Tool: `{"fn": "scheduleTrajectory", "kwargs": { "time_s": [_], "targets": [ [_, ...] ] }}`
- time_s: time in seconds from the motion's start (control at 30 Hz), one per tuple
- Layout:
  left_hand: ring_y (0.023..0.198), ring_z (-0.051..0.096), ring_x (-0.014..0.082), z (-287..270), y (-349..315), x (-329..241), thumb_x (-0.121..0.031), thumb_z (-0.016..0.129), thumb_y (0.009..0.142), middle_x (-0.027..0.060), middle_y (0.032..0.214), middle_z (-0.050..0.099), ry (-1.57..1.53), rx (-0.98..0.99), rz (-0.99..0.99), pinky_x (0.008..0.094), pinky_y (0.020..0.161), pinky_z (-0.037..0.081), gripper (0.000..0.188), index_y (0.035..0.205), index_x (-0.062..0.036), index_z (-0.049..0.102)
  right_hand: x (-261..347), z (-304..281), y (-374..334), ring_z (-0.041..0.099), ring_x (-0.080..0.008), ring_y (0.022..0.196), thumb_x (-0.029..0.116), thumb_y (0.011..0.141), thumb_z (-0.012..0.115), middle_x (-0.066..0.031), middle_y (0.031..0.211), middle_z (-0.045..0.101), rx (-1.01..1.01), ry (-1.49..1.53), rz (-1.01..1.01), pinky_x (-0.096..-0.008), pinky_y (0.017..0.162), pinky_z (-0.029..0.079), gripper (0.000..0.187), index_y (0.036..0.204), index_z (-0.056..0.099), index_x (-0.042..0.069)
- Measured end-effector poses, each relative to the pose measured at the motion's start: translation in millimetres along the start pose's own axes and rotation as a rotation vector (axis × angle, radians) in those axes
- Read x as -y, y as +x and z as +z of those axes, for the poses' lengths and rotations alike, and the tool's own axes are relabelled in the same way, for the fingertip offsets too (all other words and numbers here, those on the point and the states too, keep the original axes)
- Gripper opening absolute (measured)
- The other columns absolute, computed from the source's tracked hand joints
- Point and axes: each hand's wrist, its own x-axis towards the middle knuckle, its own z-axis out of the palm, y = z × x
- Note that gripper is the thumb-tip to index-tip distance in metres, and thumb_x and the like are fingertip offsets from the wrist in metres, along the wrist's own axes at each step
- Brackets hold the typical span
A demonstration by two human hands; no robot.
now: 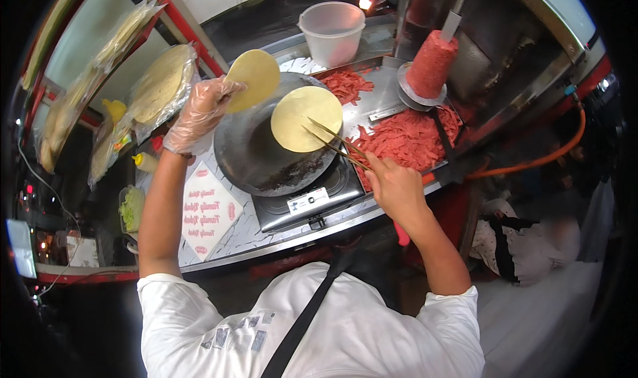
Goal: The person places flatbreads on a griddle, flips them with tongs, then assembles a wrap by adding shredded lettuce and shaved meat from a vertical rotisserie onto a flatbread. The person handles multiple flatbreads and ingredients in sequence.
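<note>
In a clear plastic glove, my left hand pinches the edge of a round flatbread, raised over the left side of a dark round griddle. A second flatbread lies toward the griddle's right side. My bare right hand is closed on metal tongs, whose tips rest on or just over that second flatbread. The tongs' tips look slightly apart, with nothing plainly gripped between them. Right of the griddle, shredded reddish meat is heaped on a metal tray.
A cone of meat stands on a spit at the back right. Behind the griddle is a white bucket. At left are bagged flatbreads, a yellow squeeze bottle and printed paper. An orange hose runs at right.
</note>
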Motion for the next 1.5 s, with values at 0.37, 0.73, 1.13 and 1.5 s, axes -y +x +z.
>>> {"fn": "scheduleTrajectory", "kwargs": {
  "time_s": [0.37,0.73,1.13,1.5],
  "targets": [
    [0.132,0.053,0.0370,32.9,-81.8,6.4,-0.046,0.058,0.099,0.0195,0.144,0.055,0.200,0.517,-0.084,0.0431,0.111,0.044,0.051,0.131,-0.0075,0.065,-8.7,-6.2,-10.6,0.068,-0.0387,0.070,0.025,0.093,0.067,-0.0153,0.088,0.067,-0.031,0.093,0.002,-0.0479,0.063,0.055,0.040,0.128,0.064,0.006],
    [0.133,0.050,0.0369,60.2,-77.8,20.6,-0.051,0.051,0.103,0.0198,0.147,0.051,0.266,0.541,0.038,0.0450,0.111,0.043,0.057,0.137,-0.0066,0.059,6.2,2.9,-13.8,0.067,-0.0412,0.071,0.022,0.093,0.065,-0.0168,0.086,0.067,-0.093,0.077,0.051,-0.0505,0.063,0.055,0.037,0.126,0.064,0.007],
    [0.092,0.070,0.0340,-162.6,-158.8,41.8,-0.019,0.068,0.095,0.0207,0.101,0.072,-0.007,-0.220,-0.108,0.0409,0.083,0.055,0.028,0.114,0.0010,0.068,90.9,12.4,-44.7,0.064,-0.0331,0.070,0.008,0.089,0.068,-0.0182,0.085,0.065,-0.247,0.378,-0.010,-0.0408,0.064,0.050,0.046,0.132,0.059,-0.002],
    [0.119,0.060,0.0307,-342.6,-129.5,184.2,-0.008,0.060,0.091,0.0147,0.116,0.066,0.834,-0.348,-0.023,0.0436,0.099,0.051,0.030,0.120,-0.0088,0.066,269.3,60.3,-44.7,0.060,-0.0239,0.061,0.009,0.086,0.074,-0.0132,0.084,0.064,-0.191,0.457,-0.039,-0.0325,0.057,0.048,0.050,0.132,0.060,-0.003]
  ]
}}
